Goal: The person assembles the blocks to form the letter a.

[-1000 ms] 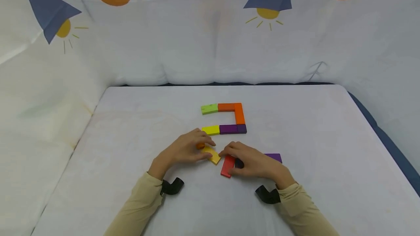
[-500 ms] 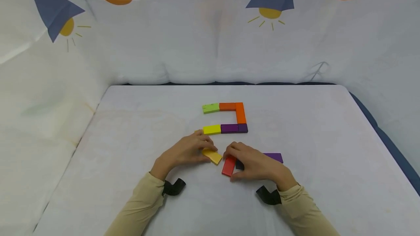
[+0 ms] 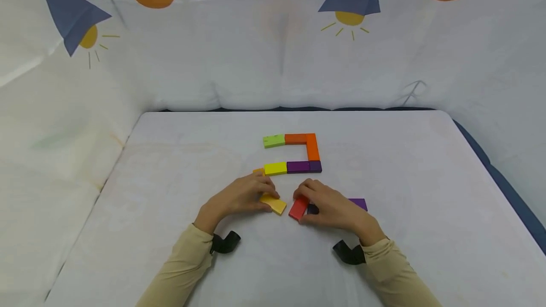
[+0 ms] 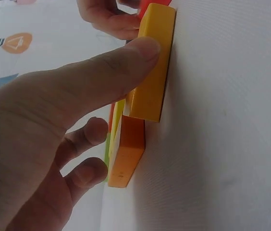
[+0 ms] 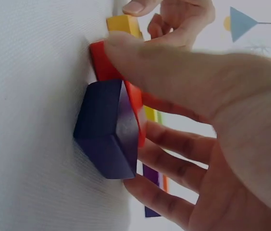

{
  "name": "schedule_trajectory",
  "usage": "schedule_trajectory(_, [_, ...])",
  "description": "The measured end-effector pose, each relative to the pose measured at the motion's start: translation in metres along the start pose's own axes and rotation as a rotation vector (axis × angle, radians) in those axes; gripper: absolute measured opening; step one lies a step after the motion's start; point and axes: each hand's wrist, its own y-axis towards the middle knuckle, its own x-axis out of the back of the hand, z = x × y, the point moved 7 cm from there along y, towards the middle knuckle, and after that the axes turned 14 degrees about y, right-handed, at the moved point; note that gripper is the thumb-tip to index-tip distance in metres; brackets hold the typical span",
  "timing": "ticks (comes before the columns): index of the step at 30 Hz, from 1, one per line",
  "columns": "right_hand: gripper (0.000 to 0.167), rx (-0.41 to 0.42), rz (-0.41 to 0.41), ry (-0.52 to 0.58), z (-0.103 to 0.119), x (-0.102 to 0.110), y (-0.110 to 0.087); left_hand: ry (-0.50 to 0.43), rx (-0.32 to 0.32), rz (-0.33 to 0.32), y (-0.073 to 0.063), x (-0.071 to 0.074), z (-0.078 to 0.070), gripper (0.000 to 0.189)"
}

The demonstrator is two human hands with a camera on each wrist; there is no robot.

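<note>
My left hand [image 3: 243, 196] pinches a golden-yellow block [image 3: 273, 203], its thumb along one side in the left wrist view. Under that hand lies an orange block [image 4: 128, 151], mostly hidden from the head view. Across a small gap, my right hand [image 3: 330, 205] holds a red block [image 3: 299, 208] between thumb and fingers, set at a slant. A dark navy block [image 5: 104, 127] lies right beside the red one, partly under the right palm. Past that hand, the end of a purple block [image 3: 358, 203] shows.
Farther back on the white table [image 3: 405, 165], blocks form a bracket shape: lime green [image 3: 274, 141], red-orange [image 3: 295, 139], orange [image 3: 313, 147], dark purple [image 3: 304, 167] and bright yellow [image 3: 275, 168]. A white printed curtain [image 3: 239, 56] hangs behind the table.
The red block has turned to a sharper slant and shifted slightly away from the body with the right hand. The golden-yellow block has moved a little left, widening the gap between them.
</note>
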Motion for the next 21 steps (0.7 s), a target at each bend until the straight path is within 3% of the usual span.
schedule_trajectory(13, [0.028, 0.026, -0.059, -0.022, -0.0025, 0.0043, 0.0031, -0.026, 0.004, 0.016, -0.0025, 0.0017, 0.0018, 0.026])
schedule_trajectory(21, [0.028, -0.007, -0.073, -0.016, -0.005, 0.005, 0.0047, -0.08, -0.008, 0.015, -0.0023, 0.0014, 0.002, 0.026])
